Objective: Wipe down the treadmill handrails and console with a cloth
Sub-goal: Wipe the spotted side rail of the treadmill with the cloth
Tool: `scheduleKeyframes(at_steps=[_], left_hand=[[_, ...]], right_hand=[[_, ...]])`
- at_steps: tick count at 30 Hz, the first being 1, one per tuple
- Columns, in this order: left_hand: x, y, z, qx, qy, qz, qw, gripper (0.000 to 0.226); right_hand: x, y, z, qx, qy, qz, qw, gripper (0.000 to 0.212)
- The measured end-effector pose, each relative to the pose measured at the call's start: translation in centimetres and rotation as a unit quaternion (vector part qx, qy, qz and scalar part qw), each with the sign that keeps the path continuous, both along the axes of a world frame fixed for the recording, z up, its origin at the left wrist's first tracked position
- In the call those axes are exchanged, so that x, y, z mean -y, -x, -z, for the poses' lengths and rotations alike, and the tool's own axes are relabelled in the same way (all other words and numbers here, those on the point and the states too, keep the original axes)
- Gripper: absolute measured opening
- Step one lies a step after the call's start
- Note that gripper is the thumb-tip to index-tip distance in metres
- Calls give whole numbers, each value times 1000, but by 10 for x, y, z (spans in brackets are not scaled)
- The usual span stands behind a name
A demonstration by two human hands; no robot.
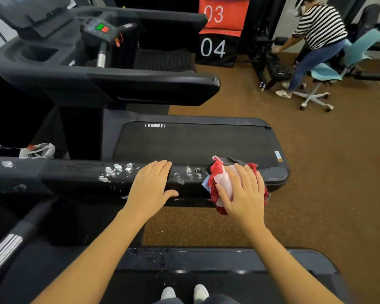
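Barely begun, I judge: right hand (241,194), fingers straight, presses bunched red-and-pink cloth (216,171) on black padded handrail's (75,178) right end (left hand (150,185) rests flat beside it); white foam splotches (116,168) further left lie unwiped.

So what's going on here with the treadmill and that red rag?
A person is cleaning a treadmill. The right hand presses a red and pink cloth flat onto the handrail, near its end. The left hand rests flat on the same rail. White spots sit on the rail beside and between the hands, so that stretch is not yet wiped. Farther back, another person bends over other equipment.
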State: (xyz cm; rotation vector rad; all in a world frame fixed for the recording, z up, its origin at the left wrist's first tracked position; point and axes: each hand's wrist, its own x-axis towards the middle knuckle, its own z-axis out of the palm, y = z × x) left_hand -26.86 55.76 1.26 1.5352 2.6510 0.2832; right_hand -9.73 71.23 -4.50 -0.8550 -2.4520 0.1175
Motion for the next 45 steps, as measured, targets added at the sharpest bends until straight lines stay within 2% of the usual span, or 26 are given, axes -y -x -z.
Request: scheduleKeyframes(at_steps=[4,7,15,20,26,31,34,36,39,41,45], left_hand=[[0,0,-1,-1,-1,0,1000,78],[0,0,-1,2,-5,-2,1000,78],[-1,0,0,7,-5,-13,1000,78],[0,0,1,12,-10,-13,1000,77],[0,-1,1,18,-21,-16,999,76],[1,-1,2,13,-23,-17,1000,76],[2,-2,3,16,-31,-16,999,75],[2,-1,3,17,-31,-14,999,75],[2,-1,3,20,-32,-15,999,75],[1,-1,4,22,-34,-16,999,75],[1,-1,4,26,-39,-18,999,76]], right_hand=[[1,14,-9,-33,25,57,997,43],[3,30,-16,-23,28,82,996,39],[3,11,-7,25,-1,-26,999,47],[-4,-3,-5,25,5,3,1000,52],[-2,22,-17,28,18,36,999,46],[-15,22,-25,39,25,-50,998,44],[-22,3,-18,15,-16,-100,995,43],[-25,-8,-11,-3,-29,-91,995,44],[-25,-6,-10,-13,4,-32,999,44],[-26,3,-18,8,23,6,1000,43],[-36,25,-34,124,64,33,990,45]])
